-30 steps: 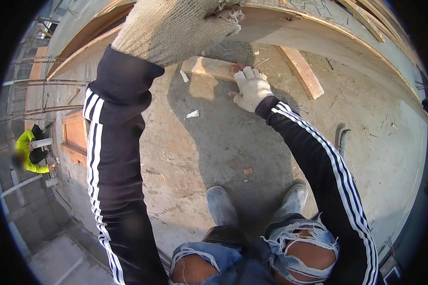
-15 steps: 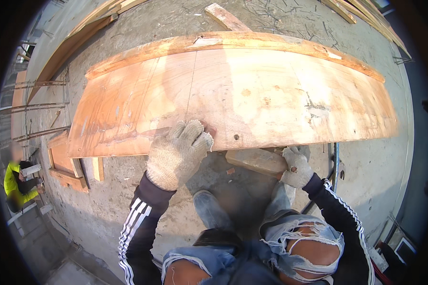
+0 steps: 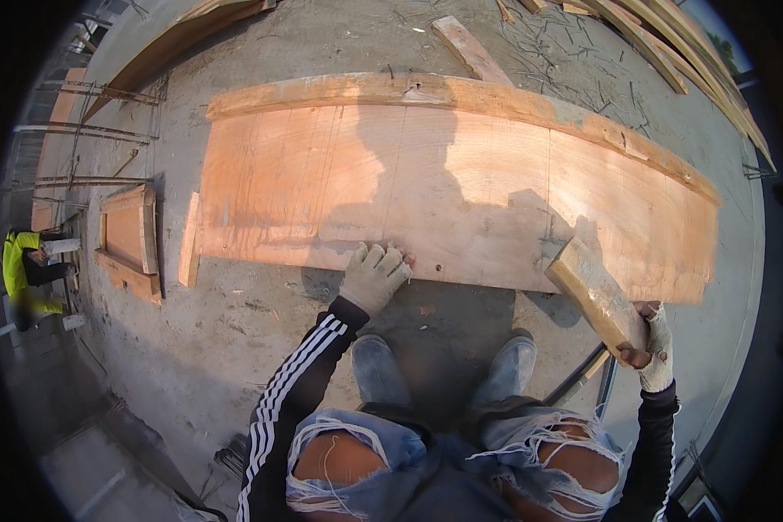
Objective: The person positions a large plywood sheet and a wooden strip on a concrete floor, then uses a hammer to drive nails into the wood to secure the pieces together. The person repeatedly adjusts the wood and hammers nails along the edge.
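A long plywood panel point(image 3: 391, 191) with a wooden batten point(image 3: 339, 91) along its far edge lies across the floor before me. My left hand point(image 3: 375, 277), in a knitted work glove with bare fingertips showing, is closed on the panel's near edge, left of its middle. At the right, my right hand point(image 3: 657, 348) grips the near end of a short, thick wood block point(image 3: 598, 294). The block is raised and tilted, and its far end overlaps the panel's near edge in view. A small dark hole marks the panel just right of my left hand.
A small wooden frame point(image 3: 130, 239) and a loose wood strip point(image 3: 188, 239) lie left of the panel. Beyond it are a plank point(image 3: 471, 50) and scattered thin metal pieces point(image 3: 548, 52). Long boards point(image 3: 670, 52) sit far right. A person in a yellow-green top point(image 3: 22, 270) is far left.
My right hand has lifted the wood block from beneath the panel's near edge and moved it right. The panel's near edge appears lower; my left hand stays on it.
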Available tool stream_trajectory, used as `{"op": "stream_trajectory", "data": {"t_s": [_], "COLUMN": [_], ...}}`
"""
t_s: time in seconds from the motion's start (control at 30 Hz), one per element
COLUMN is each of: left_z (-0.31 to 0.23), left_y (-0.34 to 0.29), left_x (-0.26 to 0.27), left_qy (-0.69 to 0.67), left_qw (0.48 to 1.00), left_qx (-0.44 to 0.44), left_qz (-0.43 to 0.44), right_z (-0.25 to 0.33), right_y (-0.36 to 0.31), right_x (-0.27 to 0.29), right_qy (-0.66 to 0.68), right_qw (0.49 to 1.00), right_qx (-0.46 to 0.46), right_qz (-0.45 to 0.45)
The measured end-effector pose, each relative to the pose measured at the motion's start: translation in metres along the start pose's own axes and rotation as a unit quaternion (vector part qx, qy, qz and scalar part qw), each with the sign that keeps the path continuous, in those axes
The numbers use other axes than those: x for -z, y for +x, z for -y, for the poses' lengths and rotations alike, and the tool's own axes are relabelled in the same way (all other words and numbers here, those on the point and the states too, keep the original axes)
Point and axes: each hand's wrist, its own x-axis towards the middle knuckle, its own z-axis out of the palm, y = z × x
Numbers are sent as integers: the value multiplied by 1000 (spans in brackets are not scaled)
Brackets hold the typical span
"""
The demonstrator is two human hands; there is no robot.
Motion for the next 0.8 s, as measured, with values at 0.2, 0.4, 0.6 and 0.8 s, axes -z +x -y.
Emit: {"op": "stream_trajectory", "data": {"t_s": [0.2,0.4,0.6,0.8], "left_z": [-10,-3,29,36], "left_y": [-3,49,74,125], "left_x": [17,29,8,-17], "left_qy": [-94,-325,-498,-490], "left_qw": [981,876,741,765], "left_qx": [101,354,450,417], "left_qz": [137,38,-15,4], "right_z": [39,79,-41,-159], "right_y": [150,196,18,-171], "right_x": [-157,-262,-171,-94], "right_qy": [7,-98,-197,-342], "right_qw": [982,964,956,838], "right_qx": [138,201,80,-298], "right_qz": [-127,-141,-203,-304]}}
